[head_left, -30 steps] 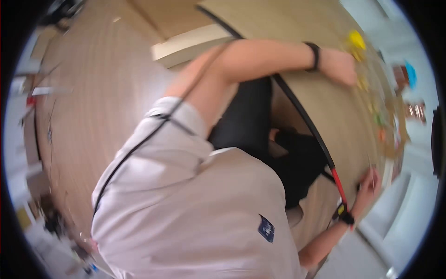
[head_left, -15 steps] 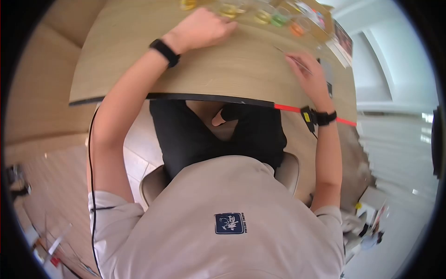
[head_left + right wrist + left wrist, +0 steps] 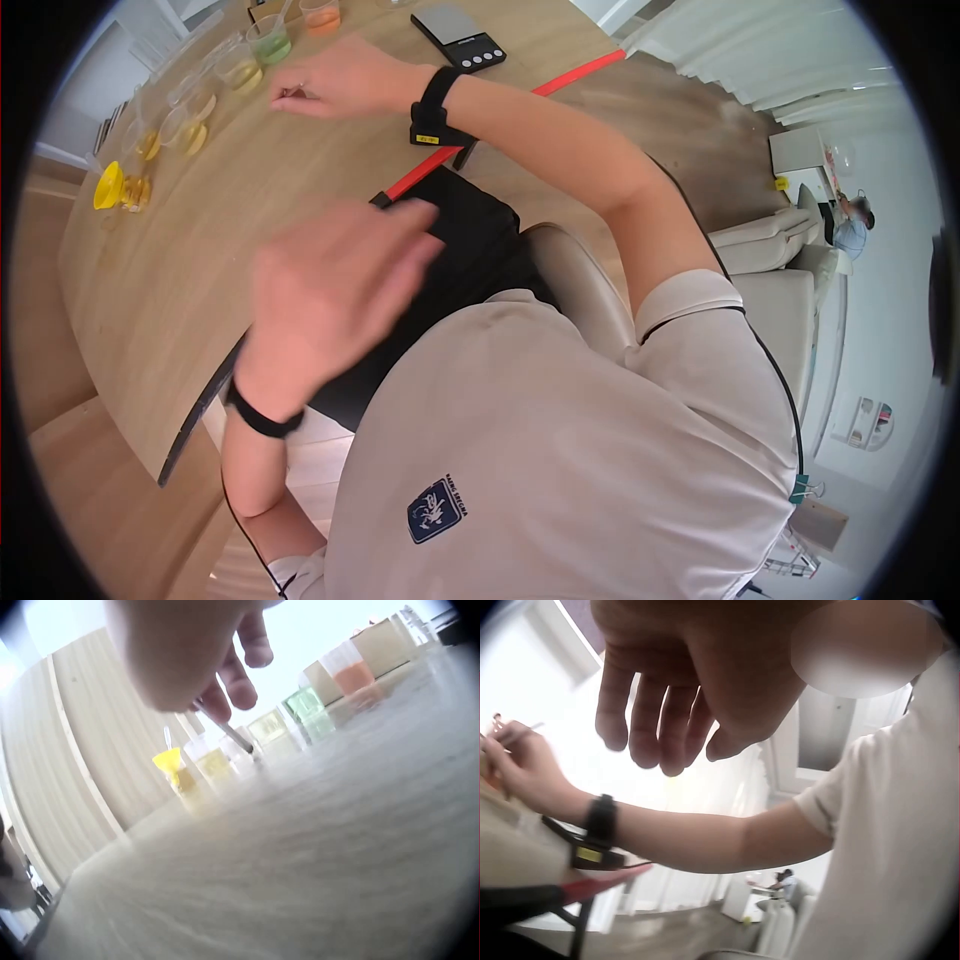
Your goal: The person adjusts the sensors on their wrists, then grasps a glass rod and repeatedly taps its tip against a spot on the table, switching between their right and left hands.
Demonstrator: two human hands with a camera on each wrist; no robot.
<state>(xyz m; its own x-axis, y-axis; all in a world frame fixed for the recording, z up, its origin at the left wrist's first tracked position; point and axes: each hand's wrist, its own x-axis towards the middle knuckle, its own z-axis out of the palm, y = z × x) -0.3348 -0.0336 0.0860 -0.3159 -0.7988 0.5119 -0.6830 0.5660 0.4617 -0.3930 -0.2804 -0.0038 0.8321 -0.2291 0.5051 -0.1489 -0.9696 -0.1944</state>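
My left hand is raised near the table's front edge, in front of my lap, blurred. Its fingers hang loosely with nothing in them. Over the table, my right hand pinches a thin grey rod, whose tip points down close to the tabletop in the right wrist view. Beyond that hand stands a row of clear plastic cups: one with green liquid, one with orange liquid, and several with yellow liquid. A yellow funnel sits at the row's far left end.
A small digital scale lies on the wooden table, beyond my right wrist. Red and black edging runs along the table's front. A cardboard box stands behind the cups. Both wrists wear black straps.
My left hand has drawn back from beside the cups towards my body. My right hand still holds the rod over the table. The head view has swung round, bringing the scale into plain sight.
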